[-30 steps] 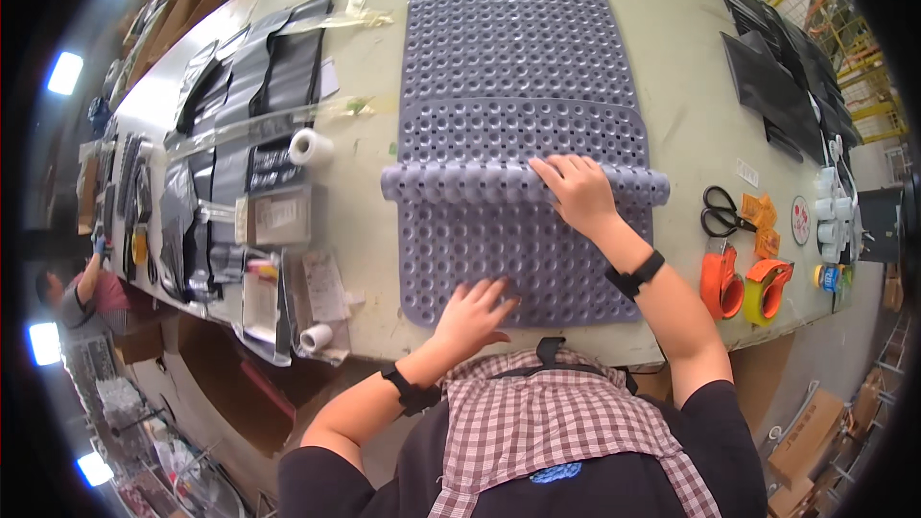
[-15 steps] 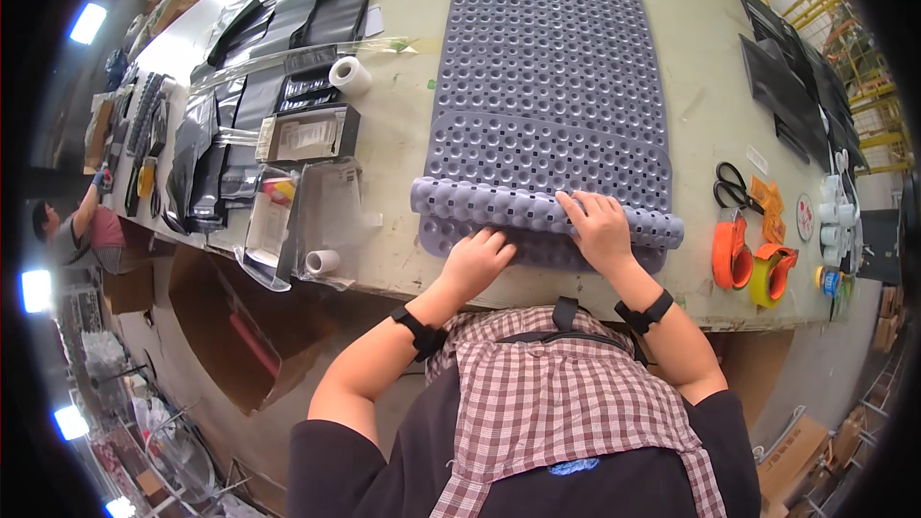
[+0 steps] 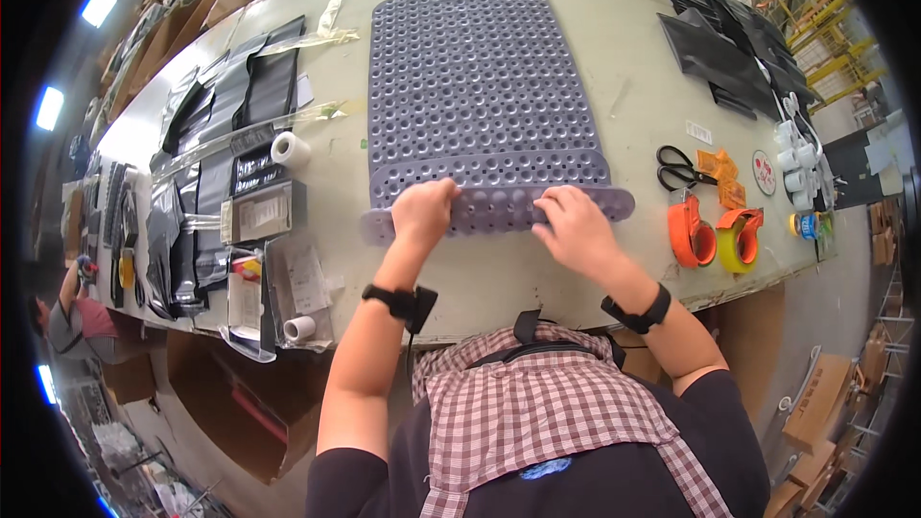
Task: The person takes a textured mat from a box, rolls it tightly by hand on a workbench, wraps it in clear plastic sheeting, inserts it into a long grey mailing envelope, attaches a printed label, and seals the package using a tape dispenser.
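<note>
Grey mat partly behind left hand

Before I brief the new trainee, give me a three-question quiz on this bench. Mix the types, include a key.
1. Multiple choice: where on the grey-purple dimpled plastic mat are the left hand and the right hand?
A) At its far edge
B) At its near, turned-over end
C) At its middle
2. True or false: the black-handled scissors lie to the left of the mat.
3. Count: how many orange-framed tape dispensers are to the right of the mat?

Key: 1. B. 2. False; they lie to its right. 3. Two, side by side.
</note>
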The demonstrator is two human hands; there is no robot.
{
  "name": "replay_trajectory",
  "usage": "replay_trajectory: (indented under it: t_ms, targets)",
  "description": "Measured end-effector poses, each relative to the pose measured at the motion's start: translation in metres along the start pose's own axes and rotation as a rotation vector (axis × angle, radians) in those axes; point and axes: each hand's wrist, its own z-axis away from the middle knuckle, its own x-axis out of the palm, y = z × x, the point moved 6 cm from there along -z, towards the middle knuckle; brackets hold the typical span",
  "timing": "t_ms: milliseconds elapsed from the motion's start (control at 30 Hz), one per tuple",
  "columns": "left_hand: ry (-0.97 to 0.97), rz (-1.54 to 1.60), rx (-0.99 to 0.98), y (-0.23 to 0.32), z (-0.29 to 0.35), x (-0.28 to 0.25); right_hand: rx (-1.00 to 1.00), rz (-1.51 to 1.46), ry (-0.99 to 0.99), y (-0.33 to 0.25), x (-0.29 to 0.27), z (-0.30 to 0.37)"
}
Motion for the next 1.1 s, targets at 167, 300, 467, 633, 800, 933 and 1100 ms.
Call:
replay_trajectory:
  t_ms: [167, 300, 467, 633, 800, 933, 1100]
  targets:
    - [0.147, -0.035, 0.104, -0.010, -0.037, 0.020, -0.076, 0.428, 0.346, 0.017, 0.029, -0.007]
    - [0.157, 0.022, 0.230, -0.029, -0.002, 0.014, -0.045, 0.178, 0.289, 0.037, 0.025, -0.017]
    - [0.022, -0.093, 0.294, -0.016, 0.012, -0.007, -0.052, 0.181, 0.299, 0.040, 0.011, -0.029]
    - [-0.396, -0.045, 0.231, -0.021, 0.050, 0.022, -0.210, 0.180, 0.081, 0.039, 0.024, 0.006]
    - [-0.318, 0.077, 0.158, 0.015, 0.126, -0.003, -0.245, 0.129, -0.144, 0.016, 0.039, 0.059]
    - [-0.063, -0.140, 0.220, 0.048, 0.114, -0.008, -0.130, 0.003, -0.374, 0.025, 0.038, 0.041]
    - [-0.263, 0.087, 0.032, 0.012, 0.068, 0.015, -0.167, 0.190, 0.121, -0.005, 0.024, 0.045]
